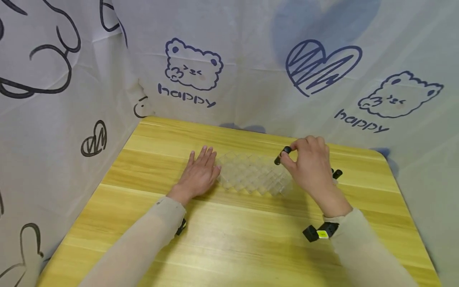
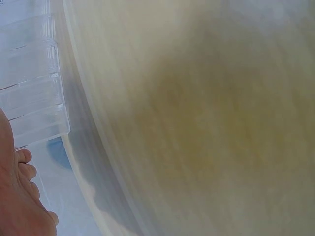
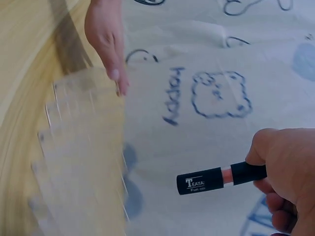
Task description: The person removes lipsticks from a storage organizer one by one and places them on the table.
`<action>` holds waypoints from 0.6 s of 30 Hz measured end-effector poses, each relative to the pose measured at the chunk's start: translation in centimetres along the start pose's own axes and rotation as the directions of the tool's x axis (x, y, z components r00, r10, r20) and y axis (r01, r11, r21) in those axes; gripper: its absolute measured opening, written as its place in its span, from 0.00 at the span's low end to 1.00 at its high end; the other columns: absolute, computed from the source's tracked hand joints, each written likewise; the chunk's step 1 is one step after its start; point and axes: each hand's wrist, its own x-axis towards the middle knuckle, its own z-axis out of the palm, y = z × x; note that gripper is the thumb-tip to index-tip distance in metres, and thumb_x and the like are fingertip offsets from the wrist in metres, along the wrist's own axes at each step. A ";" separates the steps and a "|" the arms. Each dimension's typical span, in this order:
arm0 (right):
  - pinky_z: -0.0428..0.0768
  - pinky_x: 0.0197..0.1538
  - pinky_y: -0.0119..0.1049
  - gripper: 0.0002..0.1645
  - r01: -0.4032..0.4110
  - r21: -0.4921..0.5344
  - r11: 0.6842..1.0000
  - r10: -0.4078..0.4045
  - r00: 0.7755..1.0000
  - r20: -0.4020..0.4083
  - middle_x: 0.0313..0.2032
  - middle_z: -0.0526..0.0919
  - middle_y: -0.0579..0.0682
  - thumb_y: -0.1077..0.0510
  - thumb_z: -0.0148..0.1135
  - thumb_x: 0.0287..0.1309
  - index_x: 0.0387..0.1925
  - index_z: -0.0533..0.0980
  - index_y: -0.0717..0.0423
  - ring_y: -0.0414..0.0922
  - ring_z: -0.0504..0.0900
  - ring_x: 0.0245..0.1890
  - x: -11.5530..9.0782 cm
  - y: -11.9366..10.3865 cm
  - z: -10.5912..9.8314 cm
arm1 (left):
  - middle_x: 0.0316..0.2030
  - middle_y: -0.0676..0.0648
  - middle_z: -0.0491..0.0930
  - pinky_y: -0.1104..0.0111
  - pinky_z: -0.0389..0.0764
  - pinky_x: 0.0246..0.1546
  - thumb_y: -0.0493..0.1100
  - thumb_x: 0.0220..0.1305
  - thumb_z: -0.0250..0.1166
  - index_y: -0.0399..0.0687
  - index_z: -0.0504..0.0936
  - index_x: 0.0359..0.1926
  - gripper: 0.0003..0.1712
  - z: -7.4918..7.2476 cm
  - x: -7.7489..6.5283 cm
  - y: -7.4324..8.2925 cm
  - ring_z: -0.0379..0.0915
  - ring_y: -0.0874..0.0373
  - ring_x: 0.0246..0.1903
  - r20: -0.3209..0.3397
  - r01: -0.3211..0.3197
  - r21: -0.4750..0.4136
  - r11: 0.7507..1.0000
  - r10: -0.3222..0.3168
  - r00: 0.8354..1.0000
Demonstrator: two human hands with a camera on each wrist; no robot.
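Observation:
A clear plastic organizer [image 1: 247,173] with a lattice of diamond-shaped compartments sits in the middle of the table. My left hand [image 1: 198,174] lies at its left end, fingers straight, thumb side right at the organizer's edge. In the left wrist view, part of that hand [image 2: 22,196] shows beside the clear stepped wall [image 2: 32,64]. Above the organizer's right end, my right hand [image 1: 311,165] pinches a lipstick tube [image 3: 201,181] by one end between thumb and fingers. The tube is black with a pinkish band and white "TEAYA" lettering, and is tilted in the head view.
More small black tubes [image 1: 337,173] lie on the table [image 1: 233,235] to the right, partly hidden behind my right wrist. White cloth [image 1: 251,99] with drawn bears and hearts hangs along the table's back and sides.

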 end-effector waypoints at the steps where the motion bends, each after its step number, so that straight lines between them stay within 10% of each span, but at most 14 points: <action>1: 0.67 0.46 0.57 0.17 -0.015 -0.008 1.000 0.015 1.000 -0.015 0.36 0.78 0.63 0.55 0.69 0.65 0.37 0.80 0.69 0.61 0.67 0.40 -0.5 0.6 -0.7 | 0.85 0.42 0.42 0.44 0.31 0.83 0.62 0.86 0.31 0.42 0.49 0.85 0.40 -0.1 0.0 0.0 0.28 0.49 0.85 0.000 -0.003 0.000 1.000 0.003 1.000; 10: 0.65 0.49 0.67 0.18 -0.157 -0.093 0.983 0.145 0.982 -0.118 0.37 0.77 0.73 0.60 0.68 0.63 0.38 0.78 0.77 0.70 0.68 0.42 -4.4 7.8 -5.7 | 0.85 0.42 0.43 0.45 0.30 0.83 0.62 0.86 0.30 0.42 0.49 0.85 0.40 -0.2 0.0 0.0 0.28 0.49 0.85 0.003 0.002 -0.002 1.000 -0.002 1.000; 18: 0.65 0.49 0.69 0.19 -0.232 -0.162 0.959 0.213 0.969 -0.126 0.35 0.79 0.78 0.60 0.68 0.61 0.37 0.80 0.80 0.73 0.71 0.39 -7.8 14.3 -5.4 | 0.85 0.42 0.43 0.44 0.31 0.83 0.61 0.86 0.32 0.41 0.50 0.85 0.40 -0.2 0.1 0.3 0.28 0.49 0.85 0.007 0.000 -0.010 1.000 0.000 1.000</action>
